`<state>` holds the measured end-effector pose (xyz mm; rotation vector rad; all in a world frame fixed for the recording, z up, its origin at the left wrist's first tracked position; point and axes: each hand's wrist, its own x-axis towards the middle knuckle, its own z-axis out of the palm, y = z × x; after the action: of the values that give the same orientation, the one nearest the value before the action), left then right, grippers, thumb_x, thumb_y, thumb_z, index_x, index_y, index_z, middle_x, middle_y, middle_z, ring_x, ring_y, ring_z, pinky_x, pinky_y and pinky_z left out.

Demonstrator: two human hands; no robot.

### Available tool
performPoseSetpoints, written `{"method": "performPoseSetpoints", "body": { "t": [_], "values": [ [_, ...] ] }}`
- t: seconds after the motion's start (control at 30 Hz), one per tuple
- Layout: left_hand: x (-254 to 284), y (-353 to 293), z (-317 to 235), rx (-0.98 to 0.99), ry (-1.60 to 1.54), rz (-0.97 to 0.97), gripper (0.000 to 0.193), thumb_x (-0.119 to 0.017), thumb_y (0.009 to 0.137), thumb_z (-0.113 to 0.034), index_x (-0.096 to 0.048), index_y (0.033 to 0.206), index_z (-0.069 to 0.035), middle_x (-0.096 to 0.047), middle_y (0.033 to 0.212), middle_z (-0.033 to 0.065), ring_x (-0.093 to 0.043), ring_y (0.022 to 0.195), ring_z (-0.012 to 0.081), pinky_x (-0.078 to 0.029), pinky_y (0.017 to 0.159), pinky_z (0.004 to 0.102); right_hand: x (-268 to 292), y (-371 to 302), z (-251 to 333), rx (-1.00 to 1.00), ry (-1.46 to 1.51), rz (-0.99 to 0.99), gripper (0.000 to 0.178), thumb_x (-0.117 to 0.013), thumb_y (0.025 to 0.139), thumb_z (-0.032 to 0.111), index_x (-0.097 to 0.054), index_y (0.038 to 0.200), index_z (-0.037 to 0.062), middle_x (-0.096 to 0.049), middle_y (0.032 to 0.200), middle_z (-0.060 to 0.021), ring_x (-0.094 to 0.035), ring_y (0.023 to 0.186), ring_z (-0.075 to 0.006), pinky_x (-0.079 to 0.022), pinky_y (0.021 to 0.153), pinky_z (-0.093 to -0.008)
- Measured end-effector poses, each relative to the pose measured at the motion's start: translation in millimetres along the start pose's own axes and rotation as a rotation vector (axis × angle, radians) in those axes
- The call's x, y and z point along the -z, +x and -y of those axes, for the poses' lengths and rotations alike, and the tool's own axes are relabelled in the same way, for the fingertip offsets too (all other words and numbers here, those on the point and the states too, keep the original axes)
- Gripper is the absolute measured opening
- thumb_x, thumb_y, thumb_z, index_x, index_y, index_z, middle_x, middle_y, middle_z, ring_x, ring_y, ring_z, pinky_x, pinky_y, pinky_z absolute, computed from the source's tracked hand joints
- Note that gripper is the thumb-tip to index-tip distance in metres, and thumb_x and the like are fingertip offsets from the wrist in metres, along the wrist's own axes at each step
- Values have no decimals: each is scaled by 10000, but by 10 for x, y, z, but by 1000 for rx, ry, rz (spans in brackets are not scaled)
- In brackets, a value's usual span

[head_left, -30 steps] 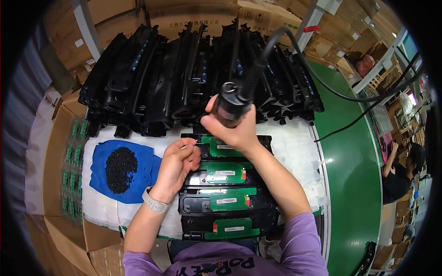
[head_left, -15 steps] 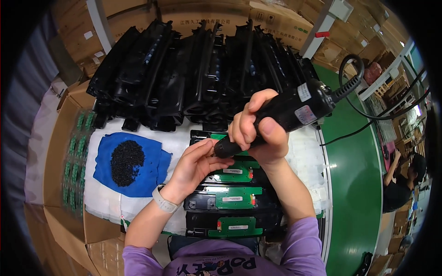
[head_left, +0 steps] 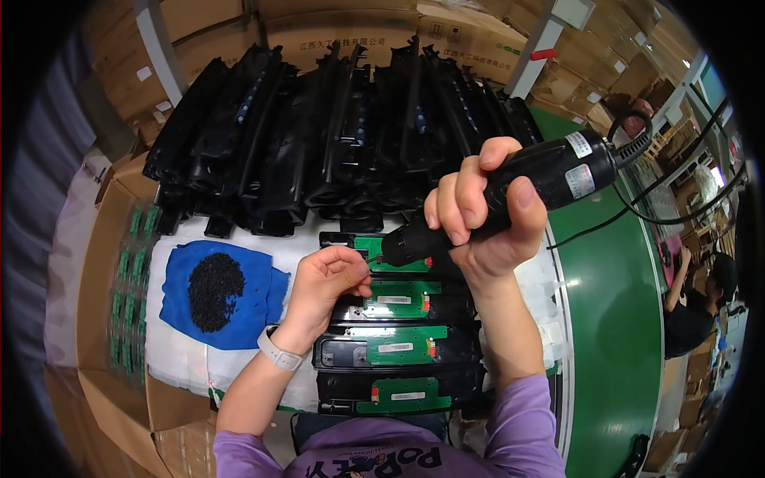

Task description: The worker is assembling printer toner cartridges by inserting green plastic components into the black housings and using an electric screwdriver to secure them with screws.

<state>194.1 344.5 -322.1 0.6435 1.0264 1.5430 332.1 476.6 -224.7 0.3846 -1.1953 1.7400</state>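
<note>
White work surface (head_left: 180,363) beneath black, pale-labelled corded screwdriver (head_left: 550,169).

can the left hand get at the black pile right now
Probably yes: the black pile lies uncovered on the blue cloth, to the left of the left hand, with nothing visible blocking the way. That hand is by the tip of the driver, though.

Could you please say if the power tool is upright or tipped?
Tipped: the power tool slants in the right hand, its long side showing.
</note>
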Motion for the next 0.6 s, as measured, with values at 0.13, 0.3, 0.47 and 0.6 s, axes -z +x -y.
{"method": "performPoseSetpoints", "body": {
  "t": [0.13,0.3,0.47,0.6],
  "values": [
    [-63,-22,-30,25,-55,-34,131,-628,853,-108,-597,938,-13,-658,777,81,-634,648,134,-481,602,202,-1,-18,-31,-5,-21,16,344,-525,859,352,-442,1008,53,-459,574,-23,-434,416,-122,-435,503,-312],
    [-17,-17,15,16,-17,-40,180,-626,858,-156,-591,949,-4,-657,797,117,-625,622,161,-484,585,220,-18,-46,-69,-20,-11,-4,344,-529,858,351,-438,1008,55,-465,571,-24,-440,413,-121,-439,501,-307],
    [-21,-19,-14,-18,16,-2,142,-592,882,-128,-614,904,11,-664,787,109,-639,632,149,-474,577,212,1,-42,-68,-23,3,19,344,-524,864,354,-439,1011,55,-463,575,-23,-437,414,-121,-437,501,-307],
    [17,-27,-11,-38,93,63,144,-570,893,-118,-614,910,18,-662,797,114,-646,650,156,-484,603,214,-24,-41,-94,-9,17,-21,302,-488,887,337,-447,1004,61,-459,577,-21,-431,422,-121,-429,504,-309]
  ]
}}
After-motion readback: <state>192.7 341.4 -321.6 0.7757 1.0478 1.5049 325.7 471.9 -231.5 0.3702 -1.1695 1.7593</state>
